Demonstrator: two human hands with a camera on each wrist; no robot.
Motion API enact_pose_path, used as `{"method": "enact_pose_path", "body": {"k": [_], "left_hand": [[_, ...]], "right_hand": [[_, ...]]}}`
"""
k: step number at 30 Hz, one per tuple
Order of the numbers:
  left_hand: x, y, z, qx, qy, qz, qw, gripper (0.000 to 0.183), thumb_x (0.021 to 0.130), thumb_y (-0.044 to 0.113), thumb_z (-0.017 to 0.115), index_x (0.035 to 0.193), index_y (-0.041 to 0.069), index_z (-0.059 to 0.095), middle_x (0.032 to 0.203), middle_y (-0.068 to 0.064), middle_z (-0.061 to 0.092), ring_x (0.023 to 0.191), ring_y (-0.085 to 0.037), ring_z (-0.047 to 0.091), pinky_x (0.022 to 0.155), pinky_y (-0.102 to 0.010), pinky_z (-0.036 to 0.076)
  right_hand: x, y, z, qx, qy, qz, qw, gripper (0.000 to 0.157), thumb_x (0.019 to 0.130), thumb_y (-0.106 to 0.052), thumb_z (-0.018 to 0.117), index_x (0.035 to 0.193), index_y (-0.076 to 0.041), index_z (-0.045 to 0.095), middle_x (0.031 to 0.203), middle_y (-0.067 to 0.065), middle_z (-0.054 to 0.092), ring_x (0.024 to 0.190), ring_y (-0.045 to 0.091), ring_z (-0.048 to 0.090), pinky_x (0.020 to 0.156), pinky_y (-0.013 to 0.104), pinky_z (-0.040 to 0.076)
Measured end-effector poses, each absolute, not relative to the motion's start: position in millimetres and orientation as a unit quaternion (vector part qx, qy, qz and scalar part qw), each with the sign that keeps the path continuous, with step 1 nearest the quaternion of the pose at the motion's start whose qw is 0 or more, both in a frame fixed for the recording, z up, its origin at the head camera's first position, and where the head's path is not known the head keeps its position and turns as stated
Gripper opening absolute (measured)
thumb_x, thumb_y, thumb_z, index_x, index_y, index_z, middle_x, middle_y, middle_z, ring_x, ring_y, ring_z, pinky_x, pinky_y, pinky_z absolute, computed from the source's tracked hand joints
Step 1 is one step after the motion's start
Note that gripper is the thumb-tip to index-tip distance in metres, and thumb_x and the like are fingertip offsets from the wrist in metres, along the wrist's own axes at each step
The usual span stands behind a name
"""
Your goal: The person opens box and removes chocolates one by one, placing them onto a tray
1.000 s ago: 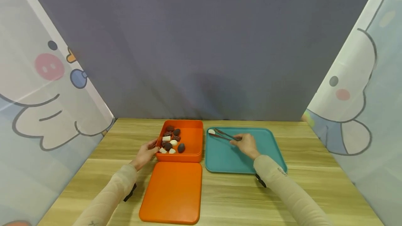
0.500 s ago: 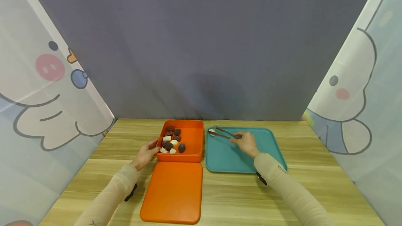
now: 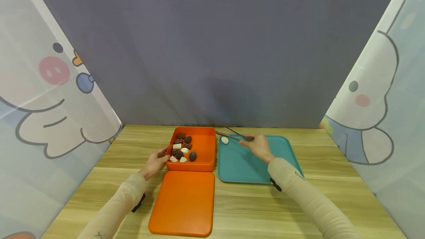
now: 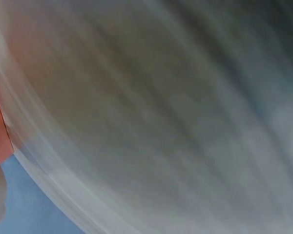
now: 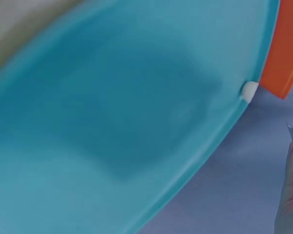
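In the head view my right hand (image 3: pixel 259 146) grips dark tongs (image 3: pixel 245 137), their arms spread apart over the far left corner of the teal tray (image 3: pixel 245 165). Just below the tong tips, a white egg-shaped candy (image 3: pixel 224 140) lies in that corner; nothing is between the tips. My left hand (image 3: pixel 155 163) holds the left side of the orange box (image 3: pixel 190 167), thumb on its rim near the front corner. Inside the box, dark and white candies (image 3: pixel 184 151) gather on the left. The right wrist view shows a serrated tong tip (image 5: pixel 292 130) beyond my fingers.
An orange lid (image 3: pixel 182 204) lies flat on the wooden table (image 3: pixel 239 209) in front of the box. The tray stands close beside the box's right wall. A grey curtain (image 3: pixel 212 47) hangs behind the table, with printed cloths (image 3: pixel 372 95) at both sides.
The tongs have come off the white egg-shaped candy, rising and shifting toward the back left with their arms apart. The candy stays in the tray's corner. My left hand keeps its place.
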State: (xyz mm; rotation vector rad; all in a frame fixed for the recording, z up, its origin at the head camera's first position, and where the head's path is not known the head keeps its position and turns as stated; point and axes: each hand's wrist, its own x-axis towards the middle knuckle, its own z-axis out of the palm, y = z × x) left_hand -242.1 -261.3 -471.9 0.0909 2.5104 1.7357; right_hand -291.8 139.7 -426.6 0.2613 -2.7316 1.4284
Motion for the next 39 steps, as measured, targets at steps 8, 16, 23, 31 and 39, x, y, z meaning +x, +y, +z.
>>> {"method": "enact_pose_path", "body": {"k": [8, 16, 23, 31, 39], "left_hand": [[-240.5, -259.3, -468.8, 0.030, 0.823, 0.566, 0.048, 0.055, 0.097, 0.010, 0.044, 0.145, 0.001, 0.021, 0.146, -0.024, 0.028, 0.130, -0.037, 0.035, 0.103, -0.046, 0.038], [-241.2, -257.7, -469.7, 0.026, 0.822, 0.567, 0.042, 0.054, 0.096, 0.010, 0.044, 0.145, 0.001, 0.023, 0.145, -0.024, 0.030, 0.131, -0.037, 0.034, 0.104, -0.048, 0.036], [-241.4, -257.7, -470.4, 0.023, 0.820, 0.570, 0.045, 0.053, 0.097, 0.010, 0.044, 0.145, 0.002, 0.024, 0.144, -0.024, 0.031, 0.131, -0.037, 0.033, 0.103, -0.048, 0.036], [-241.3, -259.5, -469.9, 0.024, 0.820, 0.570, 0.043, 0.054, 0.097, 0.011, 0.044, 0.145, 0.002, 0.023, 0.144, -0.025, 0.030, 0.131, -0.037, 0.033, 0.103, -0.047, 0.037], [-241.6, -261.0, -474.3, 0.018, 0.819, 0.572, 0.037, 0.054, 0.096, 0.011, 0.045, 0.145, 0.002, 0.024, 0.144, -0.024, 0.031, 0.132, -0.038, 0.032, 0.103, -0.048, 0.037]], "right_hand": [[-286.5, 126.7, -412.2, 0.088, -0.872, 0.481, 0.017, 0.041, 0.080, -0.030, 0.071, 0.115, -0.010, 0.065, 0.108, 0.010, 0.065, 0.097, 0.025, 0.061, 0.075, 0.036, 0.053], [-286.1, 114.5, -399.5, 0.089, -0.852, 0.515, 0.015, 0.046, 0.079, -0.032, 0.071, 0.120, -0.013, 0.062, 0.117, 0.009, 0.062, 0.106, 0.026, 0.058, 0.085, 0.039, 0.051], [-285.4, 104.5, -398.5, 0.088, -0.849, 0.521, 0.017, 0.038, 0.077, -0.028, 0.074, 0.112, -0.013, 0.067, 0.108, 0.007, 0.066, 0.100, 0.024, 0.060, 0.081, 0.036, 0.052], [-282.1, 92.8, -403.0, 0.097, -0.849, 0.520, 0.012, 0.034, 0.075, -0.025, 0.076, 0.105, -0.011, 0.070, 0.105, 0.007, 0.068, 0.100, 0.024, 0.061, 0.082, 0.038, 0.052], [-278.1, 84.2, -409.7, 0.117, -0.844, 0.523, 0.009, 0.032, 0.074, -0.021, 0.077, 0.103, -0.010, 0.071, 0.104, 0.008, 0.068, 0.092, 0.020, 0.064, 0.075, 0.032, 0.054]]}}
